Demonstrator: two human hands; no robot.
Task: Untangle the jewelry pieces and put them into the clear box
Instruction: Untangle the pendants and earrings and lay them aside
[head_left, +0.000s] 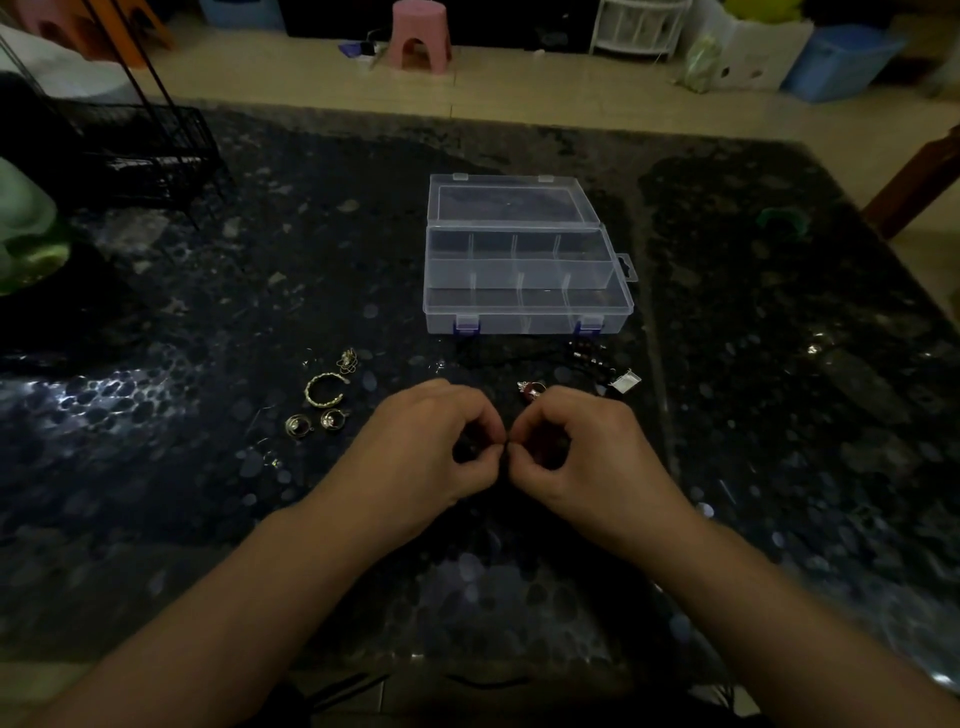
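Left hand: I see my left hand low over the dark speckled table, fingers curled, thumb and forefinger pinched together on something too small and dark for me to make out
Right hand: my right hand mirrors it, fingertips meeting the left ones at the middle, pinching the same tiny dark piece
Clear box: the clear box sits ahead of my hands, lid laid open toward the far side, divided compartments showing; its near wall with the two blue latches faces me
Gap to box: a bare strip of table lies between my knuckles and the box front
Left cluster: a gold open ring, two round gold earrings and a small gold tangle lie left of my left hand, apart from each other
Right cluster: a red-stoned piece lies just beyond my right knuckles; dark beads and a small silver tag sit farther right, near the box's front corner
Edges: the near table edge runs under my forearms; a black wire rack stands at the far left corner
Open room: broad bare tabletop to the right of the box
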